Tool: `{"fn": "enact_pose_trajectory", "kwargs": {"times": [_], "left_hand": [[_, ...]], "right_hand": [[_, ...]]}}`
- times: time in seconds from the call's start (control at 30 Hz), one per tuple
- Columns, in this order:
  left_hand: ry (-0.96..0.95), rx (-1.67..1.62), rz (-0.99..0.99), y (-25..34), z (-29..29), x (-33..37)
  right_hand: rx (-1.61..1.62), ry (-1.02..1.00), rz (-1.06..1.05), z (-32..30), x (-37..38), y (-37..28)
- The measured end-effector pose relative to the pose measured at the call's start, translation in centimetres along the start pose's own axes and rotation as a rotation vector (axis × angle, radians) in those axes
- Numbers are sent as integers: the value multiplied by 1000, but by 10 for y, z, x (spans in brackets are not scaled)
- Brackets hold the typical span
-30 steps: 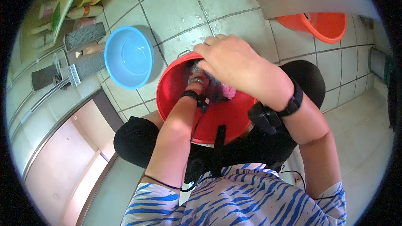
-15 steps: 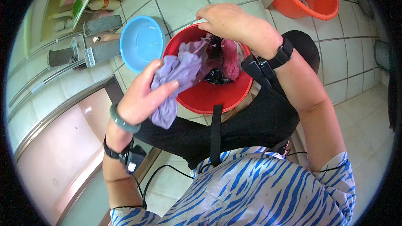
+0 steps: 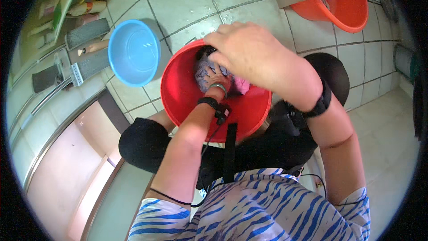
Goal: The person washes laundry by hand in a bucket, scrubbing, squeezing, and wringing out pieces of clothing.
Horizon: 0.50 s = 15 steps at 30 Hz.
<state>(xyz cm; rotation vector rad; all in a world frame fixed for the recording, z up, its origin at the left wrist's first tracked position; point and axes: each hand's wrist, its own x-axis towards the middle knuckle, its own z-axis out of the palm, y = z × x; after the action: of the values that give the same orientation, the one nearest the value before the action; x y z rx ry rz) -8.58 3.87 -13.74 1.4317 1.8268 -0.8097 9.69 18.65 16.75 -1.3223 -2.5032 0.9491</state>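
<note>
Down in the red bucket, left hand pushed into the wet clothes, a light purple cloth and a pink one; fingers buried, so cannot tell how tight. Right hand curled over the far rim, fingertips tucked in on the dark cloth. Bucket wedged between black-clad knees, leaning a bit. Could tip and spill onto the wet tiled floor if pushed too hard. Could soak the black wrist strap and its cable too. Blue basin just left, orange tub far right.
</note>
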Motion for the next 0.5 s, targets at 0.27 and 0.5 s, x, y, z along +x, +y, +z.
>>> {"fn": "enact_pose_trajectory", "kwargs": {"times": [0.27,0.5], "left_hand": [[-215,121,277,15,-47,13],[14,-26,436,-72,-55,53]], "right_hand": [[0,28,-36,-14,1,0],[-2,114,-97,-5,34,-25]]}}
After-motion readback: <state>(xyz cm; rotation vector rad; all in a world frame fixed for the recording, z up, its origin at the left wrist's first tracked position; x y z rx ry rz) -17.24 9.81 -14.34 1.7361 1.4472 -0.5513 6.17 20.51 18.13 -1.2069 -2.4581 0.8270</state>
